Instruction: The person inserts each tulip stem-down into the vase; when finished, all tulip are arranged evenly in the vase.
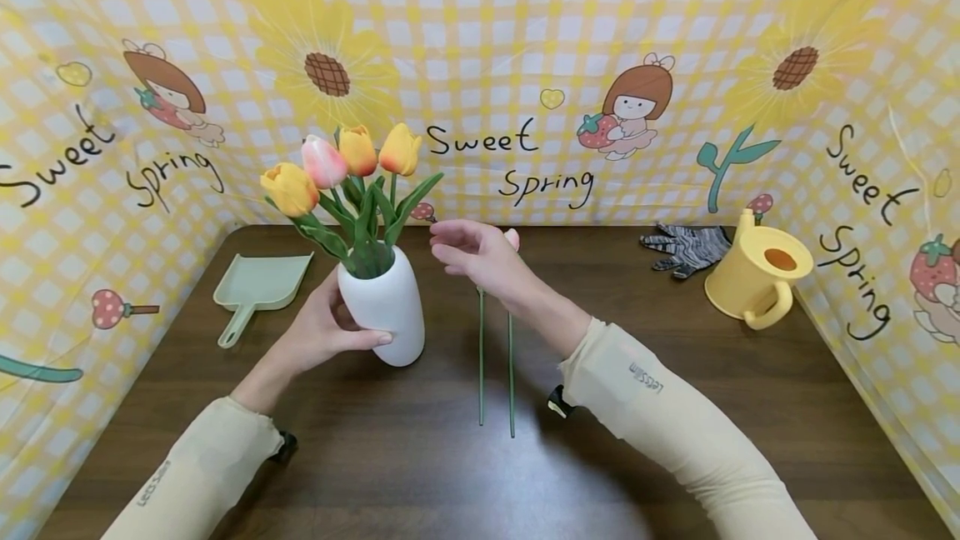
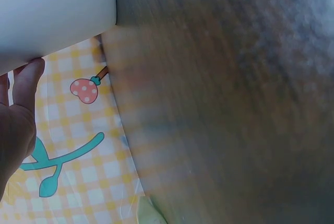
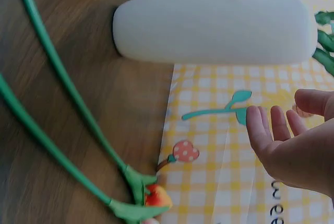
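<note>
Clearly, the left hand (image 1: 321, 330) grips the white vase (image 1: 392, 302) while the right hand (image 1: 486, 258) hovers nearby, fingers relaxed.

On the dark wood-grain counter (image 1: 420, 465) a pale green dustpan (image 1: 258, 280) lies at the left, while at the right a yellow watering can (image 1: 737, 280) stands upright beside a grey-and-black knitted glove (image 1: 684, 247), with yellow-checked cloth (image 1: 480, 48) printed "Sweet Spring" and sunflowers hanging around the back and sides

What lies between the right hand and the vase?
Nothing; the right wrist view shows open space from right hand to vase, patterned cloth behind.
</note>
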A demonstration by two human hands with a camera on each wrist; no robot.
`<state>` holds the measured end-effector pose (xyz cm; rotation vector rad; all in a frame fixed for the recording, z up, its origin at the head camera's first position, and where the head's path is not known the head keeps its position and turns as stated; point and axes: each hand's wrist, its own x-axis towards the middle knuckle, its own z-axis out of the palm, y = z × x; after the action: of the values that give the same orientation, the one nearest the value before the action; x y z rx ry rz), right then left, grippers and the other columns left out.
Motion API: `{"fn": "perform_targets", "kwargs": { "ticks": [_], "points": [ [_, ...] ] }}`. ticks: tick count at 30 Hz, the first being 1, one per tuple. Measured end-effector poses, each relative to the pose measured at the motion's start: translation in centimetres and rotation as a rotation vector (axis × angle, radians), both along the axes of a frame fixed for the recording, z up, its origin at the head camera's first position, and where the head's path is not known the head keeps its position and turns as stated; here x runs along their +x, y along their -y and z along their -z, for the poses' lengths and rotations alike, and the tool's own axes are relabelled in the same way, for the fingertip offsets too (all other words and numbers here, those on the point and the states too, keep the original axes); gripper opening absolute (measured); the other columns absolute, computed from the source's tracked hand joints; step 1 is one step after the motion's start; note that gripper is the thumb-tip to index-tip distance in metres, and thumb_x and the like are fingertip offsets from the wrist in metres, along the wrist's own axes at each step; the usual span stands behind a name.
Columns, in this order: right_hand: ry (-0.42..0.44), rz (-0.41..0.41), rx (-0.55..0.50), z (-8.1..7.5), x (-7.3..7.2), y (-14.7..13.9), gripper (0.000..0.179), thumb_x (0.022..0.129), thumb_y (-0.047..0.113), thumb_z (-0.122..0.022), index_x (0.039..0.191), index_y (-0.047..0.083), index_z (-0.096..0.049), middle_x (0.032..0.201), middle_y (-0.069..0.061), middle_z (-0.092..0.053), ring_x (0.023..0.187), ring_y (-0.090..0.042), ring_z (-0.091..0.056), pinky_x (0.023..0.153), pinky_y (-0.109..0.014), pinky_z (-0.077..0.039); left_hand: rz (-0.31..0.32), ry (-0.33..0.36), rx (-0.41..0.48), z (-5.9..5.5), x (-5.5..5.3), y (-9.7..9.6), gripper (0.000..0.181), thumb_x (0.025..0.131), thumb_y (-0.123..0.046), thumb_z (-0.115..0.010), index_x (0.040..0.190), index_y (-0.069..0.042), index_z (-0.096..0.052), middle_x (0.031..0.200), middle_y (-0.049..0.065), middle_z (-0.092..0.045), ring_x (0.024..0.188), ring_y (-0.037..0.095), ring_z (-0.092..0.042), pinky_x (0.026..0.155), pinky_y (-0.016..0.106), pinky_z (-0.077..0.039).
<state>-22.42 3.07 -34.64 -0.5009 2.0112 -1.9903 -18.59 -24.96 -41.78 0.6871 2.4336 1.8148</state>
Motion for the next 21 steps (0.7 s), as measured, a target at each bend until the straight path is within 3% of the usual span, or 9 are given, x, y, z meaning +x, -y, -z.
{"fn": "perform_targets", "kwargs": {
  "ticks": [11,17,21],
  "points": [
    [0.124,0.087,-0.091,1.3,-1.2,-3.8,0.042,0.101,0.006,-0.063,0.141,0.004,-0.055,0.128,-0.020,-0.059,0.107,-0.028,-0.065,0.100,-0.048,-0.051,-0.005,-0.011,-0.011,-0.2,0.0,0.1,0.089,0.070,0.003,-0.091,0.143,-0.019,-0.043,0.128,0.010,-0.059,0.108,0.026,-0.065,0.077,0.048,-0.061],
    [0.180,0.128,-0.076,2.8,-1.6,-5.4,0.043,0.101,0.004,-0.062,0.143,0.002,-0.051,0.118,-0.013,-0.059,0.094,-0.019,-0.067,0.097,-0.047,-0.054,0.015,-0.006,-0.003,-0.1,-0.3,-0.1,0.091,0.072,0.001,-0.090,0.146,-0.020,-0.042,0.130,0.010,-0.057,0.112,0.026,-0.062,0.078,0.048,-0.061],
    [0.245,0.120,-0.043,3.9,-1.5,-6.3,0.043,0.101,0.005,-0.061,0.143,0.001,-0.049,0.118,-0.012,-0.058,0.092,-0.024,-0.068,0.093,-0.048,-0.056,0.001,-0.004,0.002,-0.1,0.0,-0.1,0.091,0.070,0.002,-0.091,0.144,-0.020,-0.043,0.129,0.009,-0.057,0.110,0.026,-0.063,0.078,0.050,-0.061]
  ]
}}
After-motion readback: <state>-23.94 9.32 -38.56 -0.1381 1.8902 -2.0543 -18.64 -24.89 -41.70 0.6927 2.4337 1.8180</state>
